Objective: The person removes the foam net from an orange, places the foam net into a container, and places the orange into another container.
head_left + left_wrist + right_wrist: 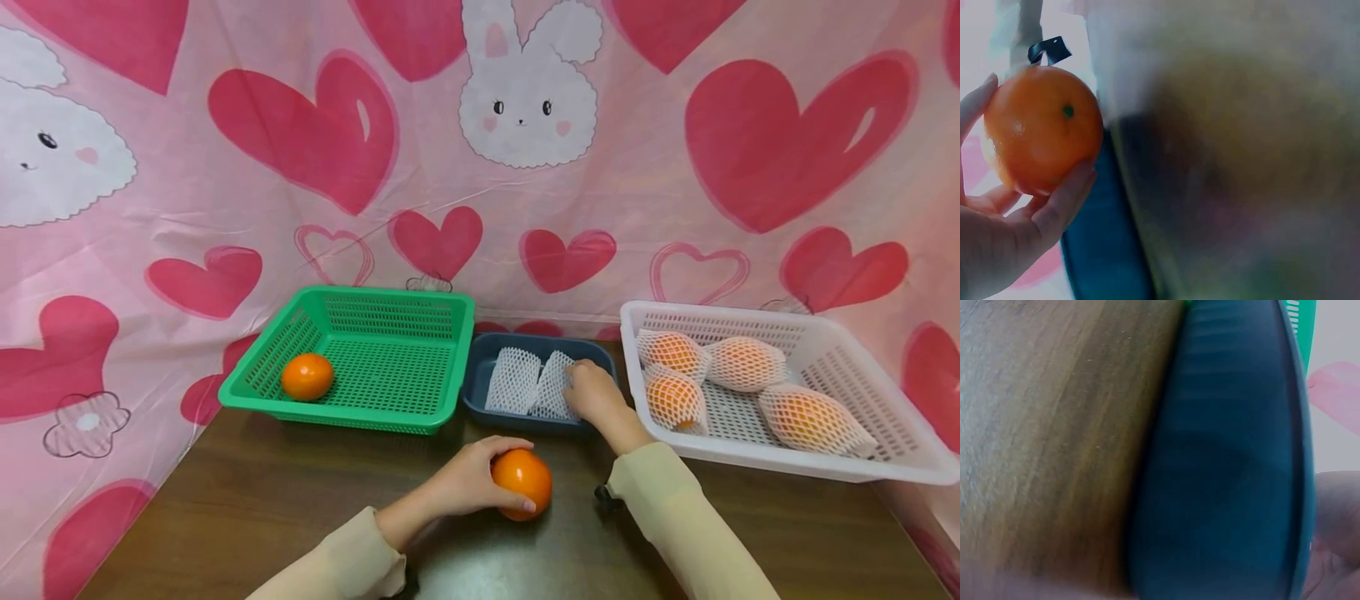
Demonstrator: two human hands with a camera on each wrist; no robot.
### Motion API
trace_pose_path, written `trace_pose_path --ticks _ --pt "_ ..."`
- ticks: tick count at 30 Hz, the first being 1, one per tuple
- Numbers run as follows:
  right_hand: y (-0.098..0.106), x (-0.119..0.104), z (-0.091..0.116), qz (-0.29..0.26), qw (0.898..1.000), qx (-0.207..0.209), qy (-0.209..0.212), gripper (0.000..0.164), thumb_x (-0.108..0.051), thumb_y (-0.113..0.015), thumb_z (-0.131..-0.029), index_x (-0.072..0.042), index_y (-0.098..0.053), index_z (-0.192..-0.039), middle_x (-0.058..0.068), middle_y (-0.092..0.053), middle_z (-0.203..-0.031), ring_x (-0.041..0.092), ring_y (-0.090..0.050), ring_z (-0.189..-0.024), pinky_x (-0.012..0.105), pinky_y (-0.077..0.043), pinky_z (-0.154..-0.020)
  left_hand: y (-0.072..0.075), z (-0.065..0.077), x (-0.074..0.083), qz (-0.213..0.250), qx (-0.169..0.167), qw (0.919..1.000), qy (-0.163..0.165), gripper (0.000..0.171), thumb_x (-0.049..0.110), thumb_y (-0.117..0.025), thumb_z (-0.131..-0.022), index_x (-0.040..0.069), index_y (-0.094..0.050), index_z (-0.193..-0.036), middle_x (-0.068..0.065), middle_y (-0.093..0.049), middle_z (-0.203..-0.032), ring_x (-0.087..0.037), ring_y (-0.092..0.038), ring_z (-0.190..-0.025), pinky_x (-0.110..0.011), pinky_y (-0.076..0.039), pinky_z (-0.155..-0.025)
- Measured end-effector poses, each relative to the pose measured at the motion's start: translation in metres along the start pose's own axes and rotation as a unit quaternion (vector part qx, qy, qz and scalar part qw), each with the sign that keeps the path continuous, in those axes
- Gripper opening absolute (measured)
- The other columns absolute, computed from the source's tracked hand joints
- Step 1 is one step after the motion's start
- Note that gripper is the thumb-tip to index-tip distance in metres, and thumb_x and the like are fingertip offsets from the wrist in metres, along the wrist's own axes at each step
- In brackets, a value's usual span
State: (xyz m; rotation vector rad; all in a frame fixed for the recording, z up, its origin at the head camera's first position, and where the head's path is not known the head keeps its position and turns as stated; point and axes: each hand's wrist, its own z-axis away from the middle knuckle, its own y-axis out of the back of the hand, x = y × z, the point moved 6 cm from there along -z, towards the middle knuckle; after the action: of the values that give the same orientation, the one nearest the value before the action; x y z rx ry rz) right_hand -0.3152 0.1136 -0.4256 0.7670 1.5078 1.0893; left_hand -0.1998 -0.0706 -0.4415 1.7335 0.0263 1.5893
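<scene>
My left hand (474, 479) holds a shiny orange (522, 483) just above or on the table, thumb in front and fingers around its far side. The left wrist view shows the orange (1044, 128) with its green stem spot, between thumb and fingers. My right hand (596, 392) reaches into a dark blue tray (477, 392) and touches the right-hand white foam net sleeve (552, 387); its fingertips are hidden. Beside that lies another foam net sleeve (513, 383). In the right wrist view, the tray's wall (1229, 450) covers most of the hand (1338, 519).
At the left stands a green basket (442, 392) with one orange (307, 377) in it. A white basket (637, 367) at the right holds several oranges in foam nets (746, 364). The brown wooden table (285, 483) lies before a pink heart-patterned cloth (427, 183).
</scene>
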Motion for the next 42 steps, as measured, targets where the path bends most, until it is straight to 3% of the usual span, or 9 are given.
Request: trace_pose_path --ticks 7,11,14,18,27,31,37,40,42 --pt "0.011 -0.005 0.004 -0.043 0.999 0.005 0.002 0.042 -0.009 -0.065 -0.098 0.003 -0.061 -0.138 0.03 -0.058 -0.137 0.046 -0.056 -0.123 0.059 -0.045 -0.103 0.018 0.006 0.015 -0.019 0.023 0.9988 -0.039 0.067 0.033 -0.086 -0.081 0.009 -0.062 -0.14 -0.006 -0.064 -0.131 -0.018 -0.061 -0.105 -0.03 -0.055 -0.084" --pt "0.018 -0.009 0.007 -0.077 0.996 0.016 0.03 0.044 -0.011 -0.068 -0.097 0.001 -0.061 -0.139 0.027 -0.06 -0.137 0.043 -0.065 -0.106 0.052 -0.056 -0.089 0.026 0.011 0.022 -0.012 0.028 0.9984 -0.047 0.067 0.033 -0.085 -0.084 0.009 -0.061 -0.141 -0.006 -0.063 -0.132 -0.019 -0.061 -0.105 -0.03 -0.055 -0.084" --pt "0.023 -0.014 0.01 -0.106 0.993 0.018 0.047 0.045 -0.011 -0.069 -0.097 0.001 -0.061 -0.139 0.024 -0.061 -0.136 0.042 -0.067 -0.104 0.048 -0.059 -0.082 0.035 0.016 0.026 0.007 0.04 0.998 -0.048 0.065 0.033 -0.084 -0.085 0.01 -0.061 -0.141 -0.006 -0.063 -0.132 -0.021 -0.06 -0.106 -0.032 -0.055 -0.085" --pt "0.025 -0.022 0.014 -0.135 0.989 0.01 0.068 0.043 -0.012 -0.069 -0.098 0.0 -0.062 -0.138 0.023 -0.062 -0.136 0.04 -0.066 -0.111 0.047 -0.059 -0.083 0.049 0.022 0.03 0.039 0.071 0.9957 -0.045 0.062 0.031 -0.083 -0.087 0.012 -0.06 -0.142 -0.008 -0.061 -0.135 -0.024 -0.059 -0.108 -0.036 -0.055 -0.086" --pt "0.019 -0.044 0.021 -0.214 0.972 -0.003 0.097 0.038 -0.011 -0.069 -0.098 0.002 -0.065 -0.134 0.021 -0.068 -0.126 0.033 -0.07 -0.1 0.039 -0.061 -0.077 0.08 0.032 0.043 0.077 0.14 0.9857 -0.053 0.063 0.029 -0.082 -0.088 0.014 -0.058 -0.145 -0.011 -0.056 -0.141 -0.033 -0.057 -0.115 -0.04 -0.06 -0.081" --pt "0.011 -0.055 0.022 -0.294 0.95 -0.033 0.104 0.038 -0.008 -0.067 -0.099 0.007 -0.063 -0.134 0.02 -0.071 -0.116 0.033 -0.071 -0.096 0.037 -0.061 -0.078 0.094 0.032 0.043 0.057 0.164 0.9841 -0.04 0.062 0.03 -0.082 -0.087 0.018 -0.059 -0.144 -0.008 -0.058 -0.139 -0.032 -0.058 -0.114 -0.04 -0.059 -0.081" --pt "-0.008 -0.072 0.028 -0.44 0.889 -0.101 0.077 0.044 -0.007 -0.064 -0.101 0.012 -0.055 -0.139 0.025 -0.068 -0.115 0.035 -0.071 -0.1 0.04 -0.059 -0.085 0.116 0.034 0.039 0.032 0.192 0.9806 -0.027 0.063 0.03 -0.083 -0.087 0.017 -0.059 -0.144 -0.01 -0.059 -0.137 -0.033 -0.058 -0.112 -0.04 -0.06 -0.08" --pt "-0.019 -0.082 0.032 -0.48 0.865 -0.125 0.068 0.047 -0.009 -0.063 -0.102 0.012 -0.051 -0.143 0.026 -0.066 -0.115 0.038 -0.07 -0.101 0.042 -0.058 -0.087 0.126 0.037 0.036 0.014 0.208 0.9776 -0.026 0.063 0.028 -0.082 -0.087 0.015 -0.058 -0.144 -0.012 -0.059 -0.135 -0.034 -0.059 -0.11 -0.041 -0.06 -0.08" --pt "-0.027 -0.087 0.033 -0.496 0.855 -0.136 0.065 0.05 -0.009 -0.062 -0.102 0.013 -0.048 -0.144 0.027 -0.066 -0.115 0.04 -0.069 -0.101 0.042 -0.058 -0.087 0.133 0.038 0.033 0.007 0.218 0.9757 -0.025 0.062 0.028 -0.082 -0.088 0.014 -0.058 -0.144 -0.013 -0.06 -0.134 -0.034 -0.06 -0.109 -0.041 -0.06 -0.08"
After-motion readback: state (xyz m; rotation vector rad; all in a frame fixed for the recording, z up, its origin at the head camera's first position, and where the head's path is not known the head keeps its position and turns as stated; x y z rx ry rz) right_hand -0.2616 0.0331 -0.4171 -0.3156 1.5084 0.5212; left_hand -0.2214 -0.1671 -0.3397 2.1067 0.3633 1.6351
